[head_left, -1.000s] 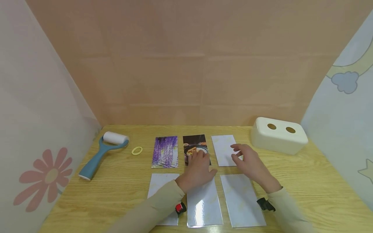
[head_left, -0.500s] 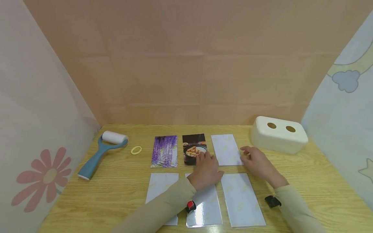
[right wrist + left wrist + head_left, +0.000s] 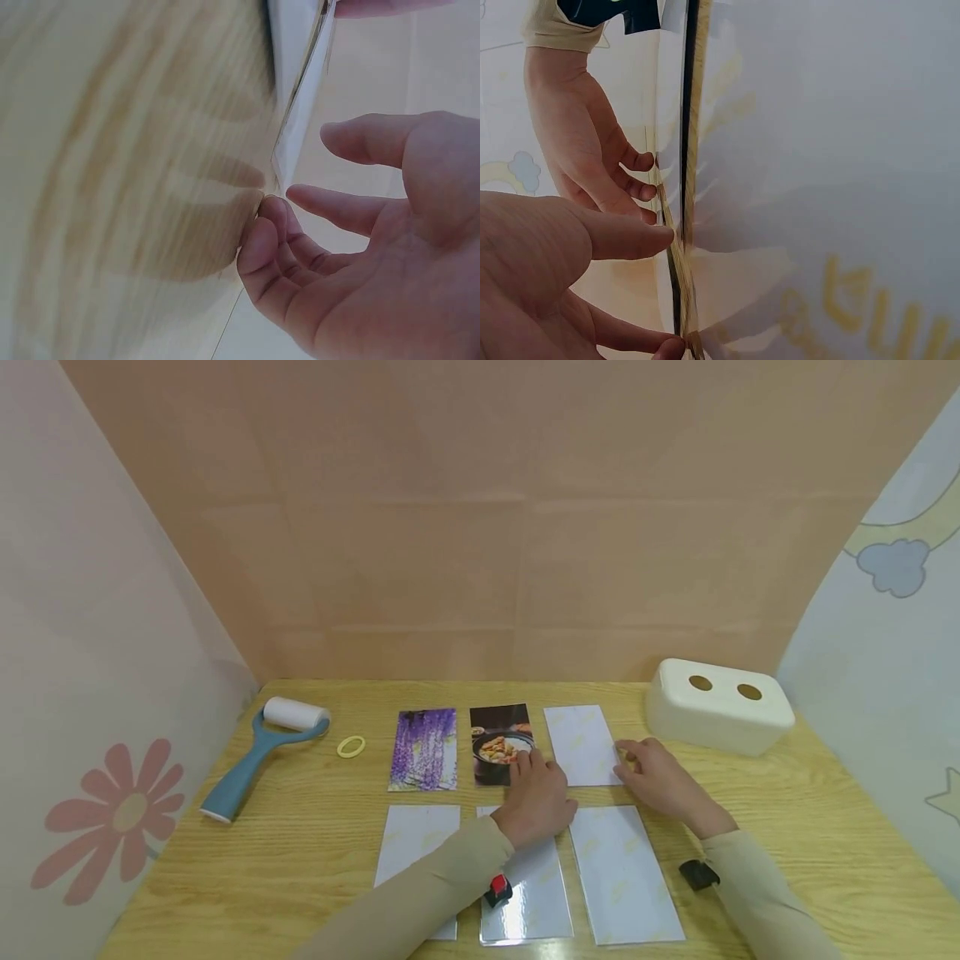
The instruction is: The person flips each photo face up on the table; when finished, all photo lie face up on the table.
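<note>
In the head view, two rows of cards lie on the wooden table. My left hand (image 3: 536, 800) reaches over the middle column, its fingertips at the lower right corner of a photo card (image 3: 501, 745) of a food bowl. Left of that lies a purple flower photo card (image 3: 423, 750). My right hand (image 3: 660, 781) is at the right edge of a white card (image 3: 581, 745), lying face-down or blank. In the right wrist view, its fingers (image 3: 259, 247) bend against the tabletop beside the card's edge, thumb apart. Both hands hold nothing.
Nearer me lie three more white cards, including a right one (image 3: 626, 877) and a shiny middle one (image 3: 525, 902) partly under my left arm. A blue-handled lint roller (image 3: 251, 760) and a yellow ring (image 3: 351, 747) are at left. A cream box with two holes (image 3: 716, 714) stands back right.
My left hand has moved right, off the food photo's middle to its lower right corner. My right hand has shifted from over the upper right white card to its right edge.
</note>
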`<state>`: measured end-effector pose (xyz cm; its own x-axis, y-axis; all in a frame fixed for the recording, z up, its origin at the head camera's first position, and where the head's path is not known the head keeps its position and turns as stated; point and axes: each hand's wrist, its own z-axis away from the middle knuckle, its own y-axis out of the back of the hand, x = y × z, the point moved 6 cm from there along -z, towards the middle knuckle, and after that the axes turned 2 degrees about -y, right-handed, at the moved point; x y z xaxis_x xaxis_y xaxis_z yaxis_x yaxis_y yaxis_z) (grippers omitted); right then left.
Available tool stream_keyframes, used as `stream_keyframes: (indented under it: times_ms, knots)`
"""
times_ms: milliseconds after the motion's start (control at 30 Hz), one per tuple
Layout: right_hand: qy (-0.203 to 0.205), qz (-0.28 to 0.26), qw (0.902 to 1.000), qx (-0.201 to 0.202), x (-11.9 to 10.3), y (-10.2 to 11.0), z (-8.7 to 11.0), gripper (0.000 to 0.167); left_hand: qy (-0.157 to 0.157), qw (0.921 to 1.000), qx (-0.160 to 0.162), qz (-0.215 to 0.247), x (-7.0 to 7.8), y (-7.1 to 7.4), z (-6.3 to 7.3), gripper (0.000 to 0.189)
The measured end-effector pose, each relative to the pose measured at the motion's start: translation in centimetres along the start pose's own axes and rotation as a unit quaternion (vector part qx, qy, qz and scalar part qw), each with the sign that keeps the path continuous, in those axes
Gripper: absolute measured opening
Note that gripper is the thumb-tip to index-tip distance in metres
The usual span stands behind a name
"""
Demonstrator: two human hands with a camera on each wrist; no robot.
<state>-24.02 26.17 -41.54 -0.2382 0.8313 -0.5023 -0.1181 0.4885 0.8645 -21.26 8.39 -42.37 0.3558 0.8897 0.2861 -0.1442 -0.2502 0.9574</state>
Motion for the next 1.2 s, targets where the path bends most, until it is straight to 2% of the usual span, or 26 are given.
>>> stream_keyframes:
  times_ms: [167,400,567,733,967,1200]
  knots:
    - [-0.005,0.014,0.9999,-0.004,0.0,0.0,-0.1,0.044,-0.002,1.0000,-0.001,-0.001,0.1,0.0,-0.3,0.048]
    - [-0.003,0.021,0.9998,-0.005,-0.1,-0.1,-0.1,0.041,0.010,0.9998,-0.014,0.009,0.3,0.0,-0.4,0.048]
    - [-0.007,0.019,0.9998,-0.008,-0.1,-0.2,-0.1,0.042,0.020,0.9997,-0.010,0.009,0.5,0.1,-0.4,0.052]
    - [-0.002,0.008,1.0000,0.002,-0.1,-0.3,-0.1,0.042,0.023,0.9992,0.032,0.005,0.7,0.8,-0.3,0.055]
    - [-0.001,-0.035,0.9990,0.027,-1.1,-0.5,-0.1,0.043,0.004,0.9945,0.105,0.009,1.0,1.7,-0.2,0.051]
    - [-0.003,-0.072,0.9969,0.032,-3.2,-0.3,0.1,0.047,0.003,0.9920,0.117,0.047,1.3,2.0,-0.5,0.048]
